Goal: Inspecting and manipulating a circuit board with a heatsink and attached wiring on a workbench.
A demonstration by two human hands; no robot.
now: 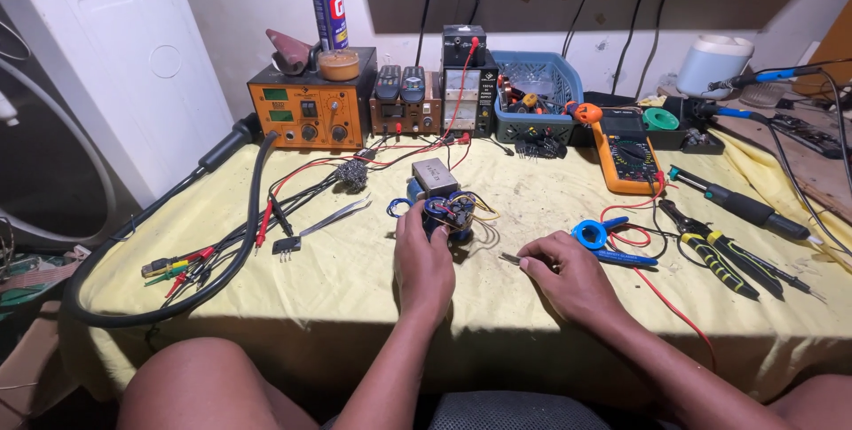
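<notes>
My left hand [423,261] grips a small electronic assembly [446,210] of blue round parts and coloured wires, with a grey box-shaped transformer [434,177] at its far end, resting on the yellow cloth [355,279]. My right hand [568,275] lies on the cloth just right of it, fingertips pinching a small metal piece [509,259]. A blue-handled tool [599,236] lies beside my right hand.
At the back stand an orange rework station [309,110], a power supply [466,84], a blue basket [537,93] and a spray can [327,4]. An orange multimeter [628,157], pliers and screwdrivers [723,257] lie right. Tweezers [335,217], test leads and a black hose [240,217] lie left.
</notes>
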